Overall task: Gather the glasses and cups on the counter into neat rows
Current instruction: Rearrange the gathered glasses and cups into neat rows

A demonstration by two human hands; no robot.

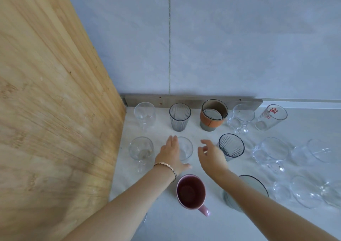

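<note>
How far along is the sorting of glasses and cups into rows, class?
Done: a back row by the wall, from the ribbed grey tumbler to the sleeved cup. In hand: the left hand touches a clear glass in the second row; the right hand hovers open. Left: the pink mug and the scattered clear glasses at right.

Clear glasses [144, 113], ribbed grey tumblers [179, 116] and a pink mug [191, 191] stand upright on the counter.

A pale grey tiled wall [239, 47] rises behind a white counter [166, 226]; a light wooden panel [46, 93] stands at the left, under soft, even light.
</note>
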